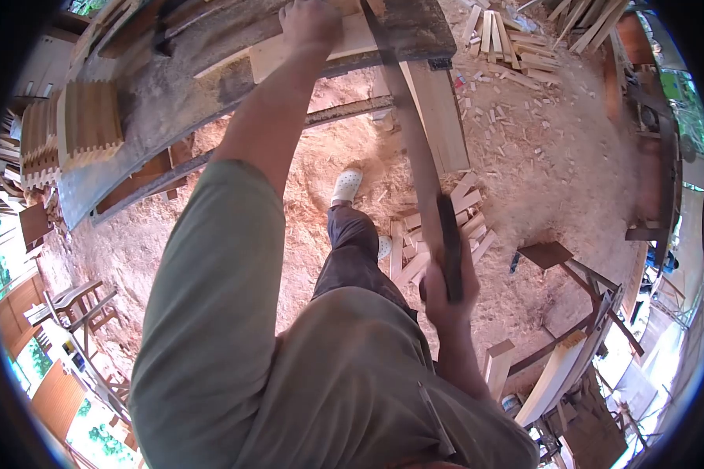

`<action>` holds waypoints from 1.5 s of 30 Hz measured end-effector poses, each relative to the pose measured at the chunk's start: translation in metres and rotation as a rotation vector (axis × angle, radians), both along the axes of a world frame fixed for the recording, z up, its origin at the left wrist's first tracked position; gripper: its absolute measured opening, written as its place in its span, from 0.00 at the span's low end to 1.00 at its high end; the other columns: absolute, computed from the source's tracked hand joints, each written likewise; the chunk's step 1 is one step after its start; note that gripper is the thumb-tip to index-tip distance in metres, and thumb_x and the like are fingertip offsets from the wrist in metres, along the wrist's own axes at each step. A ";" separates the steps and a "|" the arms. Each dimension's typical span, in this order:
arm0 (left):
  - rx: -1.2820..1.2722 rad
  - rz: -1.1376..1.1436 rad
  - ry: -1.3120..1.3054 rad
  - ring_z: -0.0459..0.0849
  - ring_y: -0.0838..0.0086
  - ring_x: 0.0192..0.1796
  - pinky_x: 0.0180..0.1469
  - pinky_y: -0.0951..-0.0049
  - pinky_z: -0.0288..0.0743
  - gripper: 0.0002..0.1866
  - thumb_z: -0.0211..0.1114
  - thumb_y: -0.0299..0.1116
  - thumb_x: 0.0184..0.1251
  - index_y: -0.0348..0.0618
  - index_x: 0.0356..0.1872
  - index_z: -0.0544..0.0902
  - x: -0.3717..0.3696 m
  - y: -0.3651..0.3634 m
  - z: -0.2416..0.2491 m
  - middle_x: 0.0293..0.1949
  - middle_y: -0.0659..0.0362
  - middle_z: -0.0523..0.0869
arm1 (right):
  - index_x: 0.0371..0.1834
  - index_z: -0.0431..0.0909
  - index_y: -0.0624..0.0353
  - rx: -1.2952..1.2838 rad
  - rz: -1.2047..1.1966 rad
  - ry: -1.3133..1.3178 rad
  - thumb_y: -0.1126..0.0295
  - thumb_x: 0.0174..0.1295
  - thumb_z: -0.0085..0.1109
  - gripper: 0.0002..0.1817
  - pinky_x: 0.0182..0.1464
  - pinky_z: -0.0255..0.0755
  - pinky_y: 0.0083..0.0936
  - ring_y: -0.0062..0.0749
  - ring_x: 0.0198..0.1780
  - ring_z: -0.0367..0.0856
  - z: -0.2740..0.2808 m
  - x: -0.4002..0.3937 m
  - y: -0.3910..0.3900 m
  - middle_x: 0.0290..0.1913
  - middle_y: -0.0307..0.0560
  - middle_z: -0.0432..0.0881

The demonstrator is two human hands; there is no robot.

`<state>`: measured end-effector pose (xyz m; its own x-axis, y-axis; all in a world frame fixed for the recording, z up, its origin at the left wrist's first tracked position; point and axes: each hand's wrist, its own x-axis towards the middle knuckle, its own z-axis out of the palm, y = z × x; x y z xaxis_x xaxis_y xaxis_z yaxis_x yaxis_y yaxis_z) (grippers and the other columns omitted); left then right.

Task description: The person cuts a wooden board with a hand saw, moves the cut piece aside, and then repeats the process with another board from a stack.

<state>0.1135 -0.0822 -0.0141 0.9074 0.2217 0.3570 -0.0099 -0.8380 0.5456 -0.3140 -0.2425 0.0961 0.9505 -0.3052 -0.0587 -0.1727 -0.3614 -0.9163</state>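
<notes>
My right hand (452, 293) is closed around the dark handle of a handsaw (416, 141). The saw's long blade slants up and away to the workbench (152, 102), where it crosses a pale wooden board (267, 56) near its right end. At the top of the view my left hand (313, 27) presses down on that board, its fingers curled and partly hidden at the frame edge. The board lies on the bench top along its near side.
Stacked notched wooden pieces (90, 121) sit at the bench's left end. Below the saw lie offcuts (414, 246) on the sawdust-covered floor (551, 176). Thin wood strips (497, 35) are heaped at the upper right. A wooden frame with boards (551, 379) stands at the lower right.
</notes>
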 end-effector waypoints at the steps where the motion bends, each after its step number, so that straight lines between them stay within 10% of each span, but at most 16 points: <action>1: 0.041 -0.030 -0.012 0.86 0.47 0.43 0.52 0.48 0.76 0.14 0.55 0.36 0.61 0.42 0.30 0.88 0.003 0.002 -0.007 0.34 0.44 0.88 | 0.72 0.63 0.68 -0.099 0.034 -0.159 0.72 0.65 0.58 0.31 0.45 0.79 0.28 0.35 0.45 0.87 -0.008 0.022 -0.001 0.50 0.57 0.85; 6: 0.049 -0.047 -0.034 0.87 0.48 0.41 0.50 0.49 0.78 0.13 0.55 0.36 0.62 0.43 0.30 0.88 -0.001 0.002 0.003 0.33 0.43 0.88 | 0.71 0.65 0.64 0.014 0.043 -0.073 0.68 0.66 0.61 0.31 0.38 0.76 0.28 0.30 0.35 0.84 -0.006 0.165 0.016 0.43 0.52 0.84; 12: 0.213 -0.094 0.128 0.82 0.50 0.56 0.64 0.55 0.71 0.19 0.51 0.39 0.64 0.38 0.38 0.89 -0.004 0.006 0.005 0.47 0.45 0.88 | 0.72 0.62 0.69 0.101 -0.043 0.104 0.73 0.66 0.59 0.31 0.47 0.80 0.30 0.39 0.47 0.88 -0.006 -0.001 0.005 0.52 0.61 0.84; 14: 0.420 -0.191 0.091 0.86 0.47 0.41 0.49 0.50 0.78 0.13 0.56 0.36 0.61 0.42 0.28 0.87 -0.001 0.006 0.001 0.33 0.46 0.88 | 0.72 0.61 0.72 0.085 -0.035 0.106 0.75 0.66 0.56 0.31 0.49 0.80 0.31 0.40 0.51 0.87 -0.005 -0.061 -0.004 0.55 0.63 0.83; 22: 0.167 -0.053 0.077 0.85 0.53 0.52 0.61 0.54 0.73 0.16 0.55 0.38 0.62 0.40 0.36 0.88 -0.010 0.003 0.016 0.44 0.45 0.88 | 0.69 0.67 0.66 0.114 0.051 -0.118 0.72 0.66 0.59 0.28 0.35 0.74 0.26 0.28 0.31 0.80 -0.018 0.184 0.016 0.37 0.49 0.83; 31: 0.306 -0.100 0.156 0.80 0.53 0.60 0.65 0.54 0.69 0.19 0.53 0.41 0.65 0.40 0.42 0.89 -0.016 0.002 0.011 0.56 0.48 0.84 | 0.72 0.60 0.73 0.079 -0.058 0.075 0.74 0.63 0.60 0.34 0.49 0.81 0.32 0.44 0.49 0.88 -0.011 -0.085 -0.003 0.52 0.63 0.84; 39: 0.205 -0.124 0.034 0.79 0.52 0.60 0.67 0.55 0.67 0.20 0.52 0.41 0.66 0.40 0.41 0.89 -0.003 0.006 -0.002 0.57 0.50 0.83 | 0.72 0.65 0.65 0.044 0.069 -0.142 0.70 0.67 0.59 0.30 0.45 0.76 0.24 0.26 0.42 0.83 -0.035 0.182 0.013 0.44 0.50 0.85; 45: 0.170 -0.081 0.108 0.78 0.52 0.62 0.67 0.55 0.67 0.20 0.52 0.41 0.66 0.39 0.42 0.89 -0.009 0.004 0.005 0.58 0.50 0.82 | 0.73 0.64 0.63 0.105 0.063 -0.151 0.70 0.67 0.58 0.31 0.48 0.75 0.23 0.26 0.44 0.82 -0.026 0.189 0.021 0.46 0.51 0.85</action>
<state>0.1046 -0.0784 -0.0091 0.9548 0.0919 0.2826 -0.0297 -0.9168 0.3983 -0.1246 -0.2216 0.0703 0.9679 -0.2445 0.0581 -0.0100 -0.2686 -0.9632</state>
